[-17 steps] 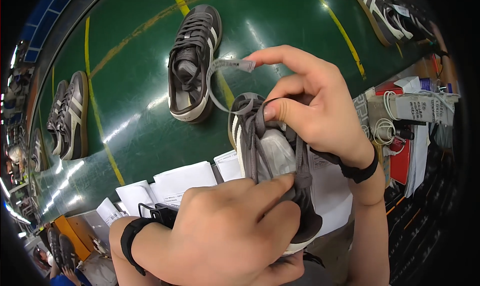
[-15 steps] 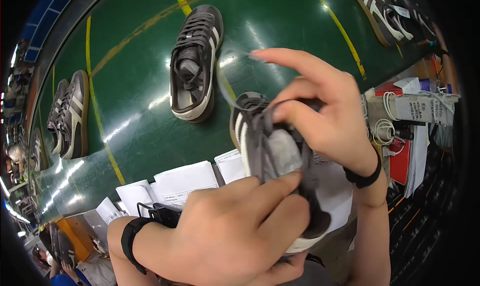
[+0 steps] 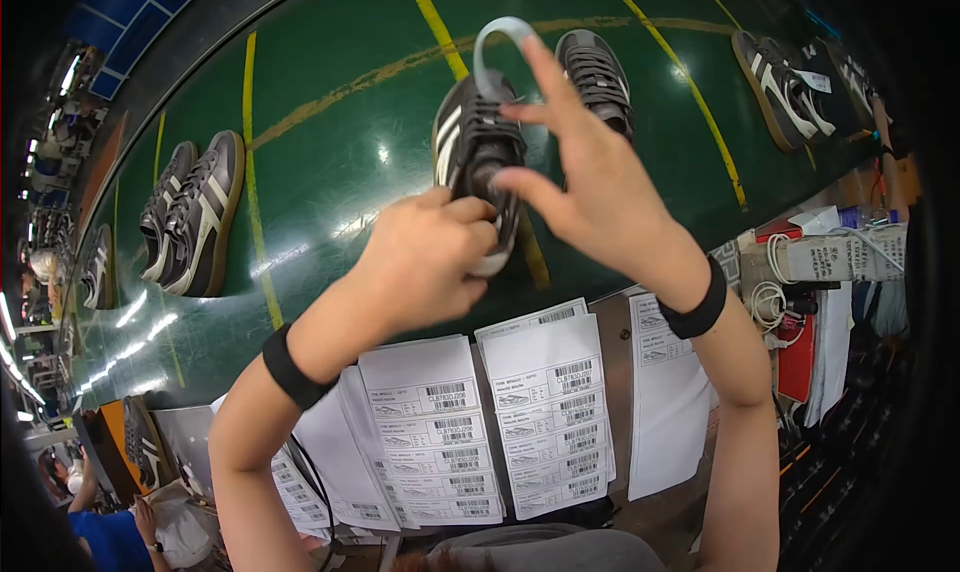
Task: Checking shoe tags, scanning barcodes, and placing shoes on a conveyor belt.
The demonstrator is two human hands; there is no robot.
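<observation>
A dark grey sneaker with pale side stripes [image 3: 476, 150] rests on the green table ahead of me, toe pointing away. My left hand [image 3: 425, 257] is closed round its heel end, fingers curled. Over its laces and tongue hovers my right hand [image 3: 590, 177], fingers spread, thumb by the shoe opening. A translucent pale strip [image 3: 503, 26] arches from the toe area up to my right index fingertip, apparently touching it. Just right of this shoe lies a matching sneaker [image 3: 596, 77], partly covered by my right hand.
More such sneakers stand in pairs at the left [image 3: 205, 222] and far right [image 3: 775, 82] of the green table [image 3: 340, 172]. Label sheets [image 3: 545, 412] hang along its near edge. Coiled white cable [image 3: 768, 307] and a red folder [image 3: 797, 357] sit at right. Another person [image 3: 115, 527] is at lower left.
The held sneaker has gone from close to me, over the papers, out onto the table beside its match. My right fingers have spread from a pinch near the laces.
</observation>
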